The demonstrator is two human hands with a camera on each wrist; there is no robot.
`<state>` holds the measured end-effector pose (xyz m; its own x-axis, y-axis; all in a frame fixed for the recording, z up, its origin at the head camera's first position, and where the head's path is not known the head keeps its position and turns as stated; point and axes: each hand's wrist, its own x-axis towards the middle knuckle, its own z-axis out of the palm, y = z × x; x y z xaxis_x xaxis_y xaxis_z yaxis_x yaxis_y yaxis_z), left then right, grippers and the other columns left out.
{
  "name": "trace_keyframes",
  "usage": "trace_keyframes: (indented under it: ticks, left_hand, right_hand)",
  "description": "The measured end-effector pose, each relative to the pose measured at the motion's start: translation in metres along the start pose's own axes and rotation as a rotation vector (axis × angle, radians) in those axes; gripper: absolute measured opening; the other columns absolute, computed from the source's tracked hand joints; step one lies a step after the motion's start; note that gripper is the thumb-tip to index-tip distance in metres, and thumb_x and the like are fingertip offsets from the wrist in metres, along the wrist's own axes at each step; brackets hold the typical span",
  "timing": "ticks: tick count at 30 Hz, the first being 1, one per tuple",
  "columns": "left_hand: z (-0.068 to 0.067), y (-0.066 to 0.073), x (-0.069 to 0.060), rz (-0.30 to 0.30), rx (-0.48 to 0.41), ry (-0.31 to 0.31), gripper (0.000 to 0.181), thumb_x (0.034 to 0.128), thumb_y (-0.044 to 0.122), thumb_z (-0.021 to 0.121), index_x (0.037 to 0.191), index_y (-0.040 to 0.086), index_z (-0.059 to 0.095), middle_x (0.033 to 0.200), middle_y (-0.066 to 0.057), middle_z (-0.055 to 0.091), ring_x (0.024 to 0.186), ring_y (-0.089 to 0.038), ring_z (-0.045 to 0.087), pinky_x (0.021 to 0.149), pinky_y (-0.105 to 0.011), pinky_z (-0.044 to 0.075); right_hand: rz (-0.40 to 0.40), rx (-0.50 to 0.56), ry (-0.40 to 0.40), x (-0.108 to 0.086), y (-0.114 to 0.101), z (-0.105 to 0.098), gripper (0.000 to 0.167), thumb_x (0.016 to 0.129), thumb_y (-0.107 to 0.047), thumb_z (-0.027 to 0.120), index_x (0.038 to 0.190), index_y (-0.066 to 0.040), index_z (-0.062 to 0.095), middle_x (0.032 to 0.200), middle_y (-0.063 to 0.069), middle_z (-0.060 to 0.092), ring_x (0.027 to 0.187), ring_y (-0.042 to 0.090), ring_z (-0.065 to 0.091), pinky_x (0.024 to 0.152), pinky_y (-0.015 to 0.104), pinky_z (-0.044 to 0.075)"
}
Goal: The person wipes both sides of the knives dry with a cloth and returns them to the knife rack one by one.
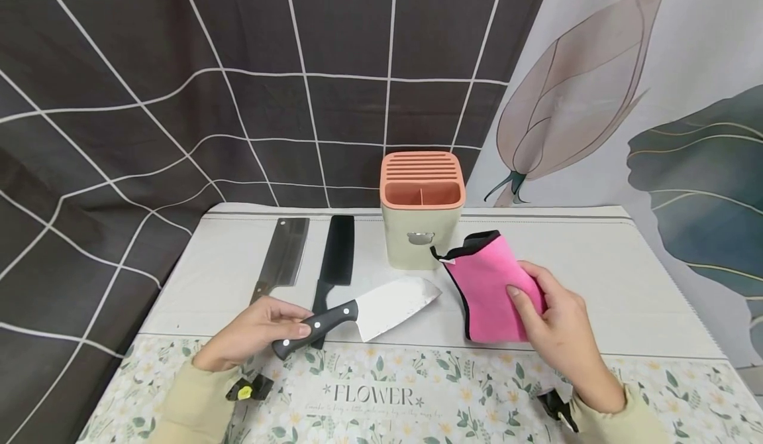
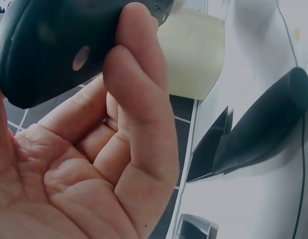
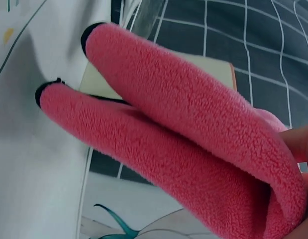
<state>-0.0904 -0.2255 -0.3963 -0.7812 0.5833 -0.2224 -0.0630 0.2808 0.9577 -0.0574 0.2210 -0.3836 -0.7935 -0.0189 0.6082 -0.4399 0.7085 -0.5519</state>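
Note:
In the head view my left hand [image 1: 259, 328] pinches the black riveted handle of a kitchen knife [image 1: 396, 305], its broad blade pointing right. The left wrist view shows thumb and fingers on that handle [image 2: 54, 50]. My right hand [image 1: 557, 318] grips a folded pink cloth [image 1: 491, 291] with black edging, to the right of the blade tip. Up close in the right wrist view, the cloth [image 3: 168, 99] is fluffy and doubled over. A black knife [image 1: 338, 252] lies behind the held knife, its handle partly covered. Left of it lies a steel cleaver [image 1: 285, 252], its handle partly behind my left hand.
A cream knife block [image 1: 417, 238] with an orange slotted top stands at the back of the table, near the dark checked curtain [image 1: 346, 106]. A floral mat strip [image 1: 381, 397] marked FLOWER runs along the front. White cloth [image 1: 620, 278] covers the table behind it.

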Motion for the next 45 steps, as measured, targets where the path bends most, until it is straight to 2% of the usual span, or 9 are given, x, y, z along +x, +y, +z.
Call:
trace_keyframes:
  ticks: [6,12,18,23,27,30,37,40,45]
  left_hand:
    - [0.007,-0.002,0.007,-0.001,-0.029,-0.004,0.037,0.0945,0.01,0.068,0.121,-0.015,0.063,0.1,-0.019,0.074,0.086,-0.014,0.068,0.081,-0.025,0.051]
    - [0.012,-0.001,0.012,-0.044,-0.03,0.023,0.041,0.093,0.013,0.07,0.122,-0.014,0.063,0.102,-0.019,0.074,0.088,-0.017,0.068,0.081,-0.026,0.052]
    - [0.015,-0.002,0.016,-0.044,0.017,0.053,0.039,0.0934,0.015,0.07,0.122,-0.011,0.066,0.104,-0.017,0.074,0.089,-0.018,0.067,0.082,-0.026,0.049]
    - [0.017,-0.004,0.019,-0.036,0.006,0.05,0.038,0.094,0.016,0.069,0.121,-0.011,0.066,0.105,-0.016,0.073,0.091,-0.019,0.066,0.084,-0.026,0.049]
    - [0.018,-0.007,0.021,-0.022,-0.02,0.054,0.037,0.0941,0.015,0.069,0.12,-0.011,0.067,0.105,-0.017,0.073,0.091,-0.019,0.067,0.082,-0.026,0.052]
    - [0.02,-0.009,0.023,-0.012,-0.056,0.062,0.037,0.0939,0.014,0.069,0.12,-0.012,0.067,0.106,-0.018,0.073,0.09,-0.017,0.069,0.08,-0.026,0.054]
    - [0.024,-0.01,0.028,-0.014,-0.104,0.07,0.037,0.0943,0.013,0.069,0.121,-0.013,0.065,0.103,-0.014,0.074,0.081,-0.012,0.067,0.069,-0.023,0.054]
    - [0.026,-0.01,0.03,-0.023,-0.102,0.082,0.037,0.0946,0.014,0.069,0.121,-0.012,0.066,0.101,-0.012,0.074,0.077,-0.011,0.065,0.066,-0.022,0.053]
    - [0.028,-0.009,0.033,-0.024,-0.141,0.079,0.039,0.0952,0.014,0.068,0.123,-0.014,0.063,0.105,-0.012,0.073,0.081,-0.012,0.066,0.069,-0.023,0.054]
  right_hand:
    - [-0.108,-0.044,0.045,-0.001,-0.008,0.011,0.044,0.077,0.009,0.076,0.12,-0.001,0.068,0.092,0.011,0.071,0.066,0.013,0.055,0.057,0.02,0.047]
    - [-0.142,-0.069,0.062,-0.006,-0.015,0.022,0.046,0.077,0.007,0.077,0.121,-0.001,0.067,0.103,0.014,0.072,0.078,0.022,0.06,0.065,0.03,0.047]
    - [-0.168,-0.029,0.057,-0.009,-0.022,0.031,0.045,0.076,0.007,0.077,0.12,0.0,0.068,0.105,0.013,0.072,0.074,0.019,0.062,0.062,0.029,0.051]
    - [-0.209,-0.009,0.042,-0.01,-0.028,0.038,0.047,0.074,0.007,0.076,0.12,-0.001,0.068,0.106,0.012,0.073,0.077,0.019,0.066,0.065,0.03,0.054]
    - [-0.224,0.011,0.006,-0.011,-0.034,0.042,0.031,0.093,-0.015,0.069,0.121,-0.001,0.068,0.108,0.011,0.073,0.086,0.02,0.069,0.077,0.026,0.056]
    - [-0.219,0.025,-0.029,-0.011,-0.04,0.044,0.038,0.102,-0.032,0.056,0.123,-0.003,0.067,0.109,0.01,0.073,0.095,0.023,0.071,0.089,0.022,0.053]
    - [-0.199,0.073,-0.116,-0.014,-0.046,0.048,0.036,0.089,-0.009,0.066,0.125,-0.004,0.067,0.115,0.01,0.071,0.106,0.028,0.068,0.104,0.017,0.042]
    - [-0.232,0.085,-0.138,-0.017,-0.047,0.052,0.031,0.098,-0.018,0.06,0.124,-0.004,0.068,0.118,0.011,0.071,0.111,0.03,0.066,0.109,0.022,0.039]
    - [-0.301,0.1,-0.175,-0.02,-0.05,0.06,0.036,0.105,-0.026,0.047,0.124,-0.004,0.068,0.12,0.008,0.07,0.114,0.029,0.065,0.111,0.024,0.037]
